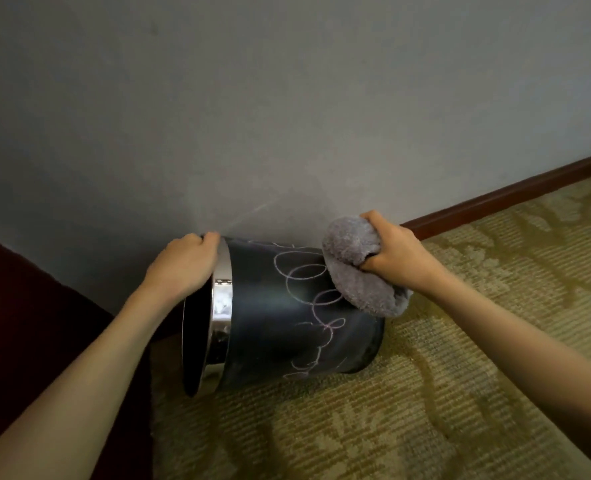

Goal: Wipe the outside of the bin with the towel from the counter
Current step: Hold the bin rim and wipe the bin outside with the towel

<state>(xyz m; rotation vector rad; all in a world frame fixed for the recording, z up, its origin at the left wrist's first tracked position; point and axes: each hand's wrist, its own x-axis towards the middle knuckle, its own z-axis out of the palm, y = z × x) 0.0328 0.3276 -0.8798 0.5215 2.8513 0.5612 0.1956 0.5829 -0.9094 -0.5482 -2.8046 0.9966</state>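
Note:
A black bin (269, 313) with a shiny metal rim band lies tilted on its side on the carpet, its mouth to the left and its base to the right. Pale looping chalk scribbles run across its outer wall. My left hand (183, 263) grips the top of the rim. My right hand (394, 252) is closed on a bunched grey towel (359, 268), which presses against the bin's upper right side near the base.
A grey wall (287, 116) stands right behind the bin, with a dark wooden skirting board (508, 195) running to the right. Patterned green-beige carpet (425, 393) covers the floor. A dark red piece of furniture (27, 323) stands at the left.

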